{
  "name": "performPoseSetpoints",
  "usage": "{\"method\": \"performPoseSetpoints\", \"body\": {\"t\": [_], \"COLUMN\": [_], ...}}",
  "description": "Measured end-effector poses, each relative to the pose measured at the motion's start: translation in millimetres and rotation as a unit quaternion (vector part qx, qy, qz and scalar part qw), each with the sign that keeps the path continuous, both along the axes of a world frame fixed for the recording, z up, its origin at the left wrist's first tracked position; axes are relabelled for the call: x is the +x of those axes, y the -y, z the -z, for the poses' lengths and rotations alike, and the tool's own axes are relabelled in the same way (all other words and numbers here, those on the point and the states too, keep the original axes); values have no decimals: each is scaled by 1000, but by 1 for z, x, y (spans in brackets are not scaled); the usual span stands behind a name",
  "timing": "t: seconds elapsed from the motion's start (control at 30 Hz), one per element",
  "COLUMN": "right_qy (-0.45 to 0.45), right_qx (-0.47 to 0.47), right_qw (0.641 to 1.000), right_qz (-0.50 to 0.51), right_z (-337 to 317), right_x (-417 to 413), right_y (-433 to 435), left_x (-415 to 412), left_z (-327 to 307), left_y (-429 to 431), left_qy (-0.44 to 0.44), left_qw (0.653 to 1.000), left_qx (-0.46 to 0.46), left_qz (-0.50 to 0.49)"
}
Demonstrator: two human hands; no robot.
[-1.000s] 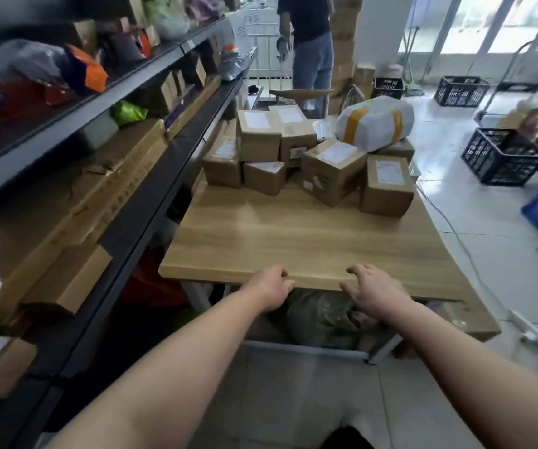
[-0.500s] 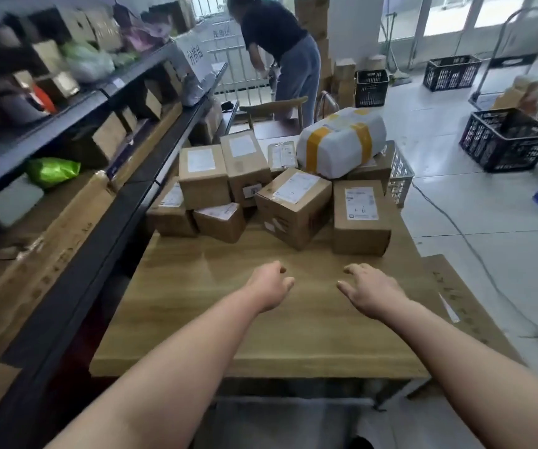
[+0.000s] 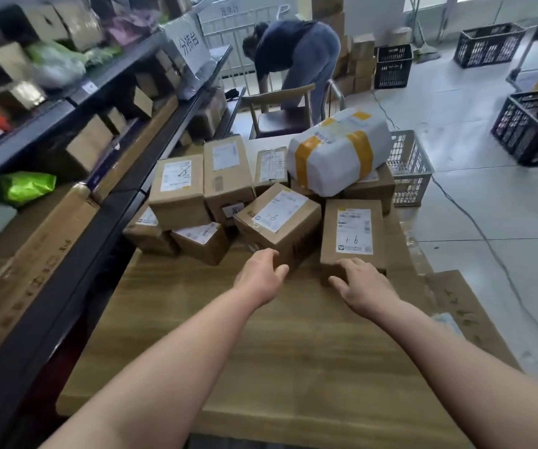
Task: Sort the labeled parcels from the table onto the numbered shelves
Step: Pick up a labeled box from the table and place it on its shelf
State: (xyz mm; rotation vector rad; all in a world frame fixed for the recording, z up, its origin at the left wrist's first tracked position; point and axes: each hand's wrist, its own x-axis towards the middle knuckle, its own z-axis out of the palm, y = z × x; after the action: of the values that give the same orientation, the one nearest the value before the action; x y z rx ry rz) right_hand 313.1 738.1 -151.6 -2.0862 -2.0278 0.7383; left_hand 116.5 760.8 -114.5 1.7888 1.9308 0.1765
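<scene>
Head view showed us the left hand (image 3: 261,273), fingers loosely curled and holding nothing, by the tilted box (image 3: 277,222); the right hand (image 3: 363,285), fingers spread, touched the near face of the labeled box (image 3: 353,234) right of it, far on the tabletop (image 3: 261,351).

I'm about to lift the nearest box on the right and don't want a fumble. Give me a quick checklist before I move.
1. Right hand on the right box: touches its near edge, no grip yet; not ok.
2. Its label faces up, handwritten mark visible: ok.
3. Nothing stacked on it; white parcel sits on boxes behind: ok.
4. Left hand holds nothing, by the tilted box: ok.
5. Numbers on the shelves: blurred; cannot tell.
</scene>
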Motion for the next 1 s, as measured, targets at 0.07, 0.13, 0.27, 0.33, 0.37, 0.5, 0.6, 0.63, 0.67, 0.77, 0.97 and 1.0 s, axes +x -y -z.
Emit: {"method": "performPoseSetpoints", "body": {"t": [0.07, 0.13, 0.27, 0.33, 0.37, 0.5, 0.6, 0.63, 0.67, 0.77, 0.97, 1.0], "right_qy": [-16, -28, -46, -60, -70, -124, -130, -135, -140, -152, -99, -95], "right_qx": [5, 14, 36, 38, 35, -5, -31, -37, -40, -38, -46, -42], "right_qw": [1000, 999, 998, 997, 997, 991, 987, 986, 984, 978, 984, 985], "right_qz": [-5, -14, -29, -21, -11, 53, 85, 95, 105, 135, 141, 138], "right_z": [-4, -9, -15, -15, -15, -14, -10, -9, -8, -9, -11, -10], "right_x": [-2, -7, -25, -36, -41, -63, -78, -83, -86, -92, -100, -102], "right_y": [-12, -23, -46, -59, -66, -90, -103, -107, -110, -113, -91, -85], "left_x": [-4, -10, -25, -31, -34, -46, -55, -59, -62, -72, -89, -93], "left_z": [-3, -3, 0, 1, 2, 7, 13, 15, 17, 21, 21, 21], "left_y": [-14, -28, -58, -76, -85, -116, -134, -138, -141, -144, -114, -104], "left_qy": [9, 12, -10, -26, -29, -19, -6, 1, 6, 15, 12, 14], "left_qw": [1000, 999, 999, 999, 999, 999, 1000, 1000, 1000, 1000, 1000, 1000], "left_qx": [12, 19, 21, 22, 23, 11, -4, -6, -6, -13, -27, -24], "left_qz": [-21, -26, -27, -33, -35, -27, -14, -10, -8, 6, 10, -1]}}
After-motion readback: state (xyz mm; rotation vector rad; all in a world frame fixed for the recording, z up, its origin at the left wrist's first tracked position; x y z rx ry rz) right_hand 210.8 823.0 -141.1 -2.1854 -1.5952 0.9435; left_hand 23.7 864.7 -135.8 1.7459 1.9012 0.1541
